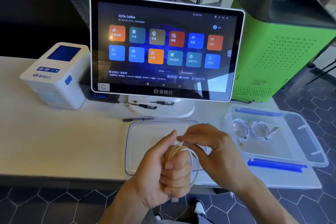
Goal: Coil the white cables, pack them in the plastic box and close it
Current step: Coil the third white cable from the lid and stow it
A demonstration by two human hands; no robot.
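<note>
Coiling a white cable above the box lid

The left hand (163, 165) fists around the looped white cable (190, 158); the right hand (209, 143) pinches its loose end over the clear lid (145, 132). Light, limp, springy: best gripped across all loops. Two coiled cables (254, 130) already lie in the plastic box (307, 143) on the tabletop (63, 142).

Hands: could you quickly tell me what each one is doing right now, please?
Left hand: closed around the coiled white cable.
Right hand: fingertips pinching the same cable's loop.
</note>
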